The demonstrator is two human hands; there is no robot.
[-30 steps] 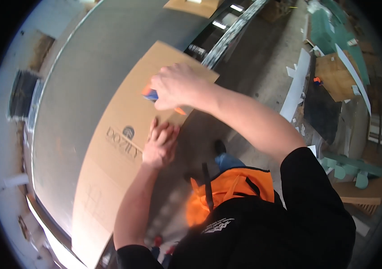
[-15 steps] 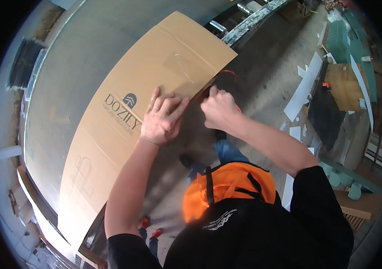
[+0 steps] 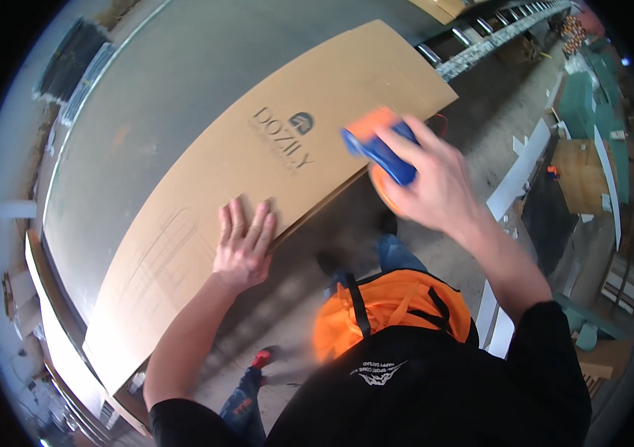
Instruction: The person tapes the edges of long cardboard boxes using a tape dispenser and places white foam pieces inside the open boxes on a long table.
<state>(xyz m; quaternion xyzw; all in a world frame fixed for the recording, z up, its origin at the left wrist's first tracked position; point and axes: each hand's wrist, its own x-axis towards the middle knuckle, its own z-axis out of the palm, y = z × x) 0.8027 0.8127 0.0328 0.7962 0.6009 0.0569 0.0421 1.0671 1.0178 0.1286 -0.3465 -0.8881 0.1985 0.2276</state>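
A long brown cardboard box (image 3: pixel 216 160) with dark print and line drawings on top lies across a grey-green table. My left hand (image 3: pixel 244 242) rests flat on the box near its front edge, fingers spread, with nothing in it. My right hand (image 3: pixel 440 179) is wrapped round a blue and orange tape dispenser (image 3: pixel 394 155), slightly blurred by motion. The dispenser hovers above the box's right part, by the front edge; whether it touches the cardboard I cannot tell. A thin red strip (image 3: pixel 444 123) shows beside the box's right end.
The grey-green table (image 3: pixel 183 59) stretches beyond the box. A roller conveyor (image 3: pixel 507 37) runs off at the far right. White panels (image 3: pixel 514 167) and a brown board (image 3: pixel 579 160) lie on the right. Another person's leg and red shoe (image 3: pixel 261 359) show at the lower left.
My left hand has slid left and nearer along the box. The right hand has come up from the box's front edge, bringing the tape dispenser into plain sight. The whole view has shifted.
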